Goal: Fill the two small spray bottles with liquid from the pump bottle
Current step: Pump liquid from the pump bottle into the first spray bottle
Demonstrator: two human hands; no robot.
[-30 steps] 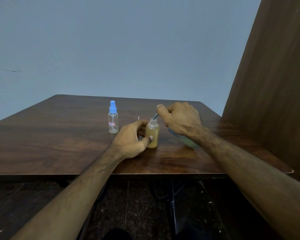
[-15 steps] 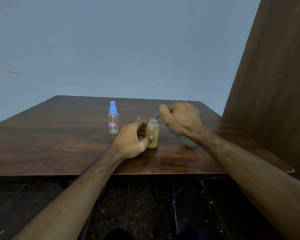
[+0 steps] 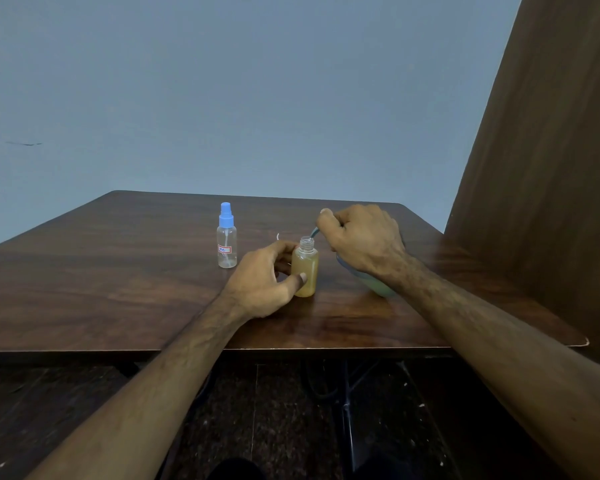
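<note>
Almost nothing has moved since the earlier frames: both hands keep their places, the right perhaps a shade lower over the nozzle.

Right hand (image 3: 362, 239): fist closed over the head of the pump bottle (image 3: 374, 284), whose greenish body shows only below the wrist. Its thin spout (image 3: 315, 232) pokes out and hangs at the open neck of the uncapped spray bottle (image 3: 305, 268).

Left hand (image 3: 264, 277): thumb in front, fingers behind, pinched around that bottle's lower body, bracing it upright on the table (image 3: 118, 271). Amber liquid reaches nearly to the shoulder; this one looks close to full.

Handling, by judgement: small, light plastic, top-heavy once filled, narrow mouth, likely slick if liquid runs down the side. Hold low on the body, as now.

Further out: the second spray bottle (image 3: 227, 239), blue cap on, clear and apparently empty, stands well apart to the left. A small white object behind the left hand can't be identified. Nothing blocks the reach to it.
</note>
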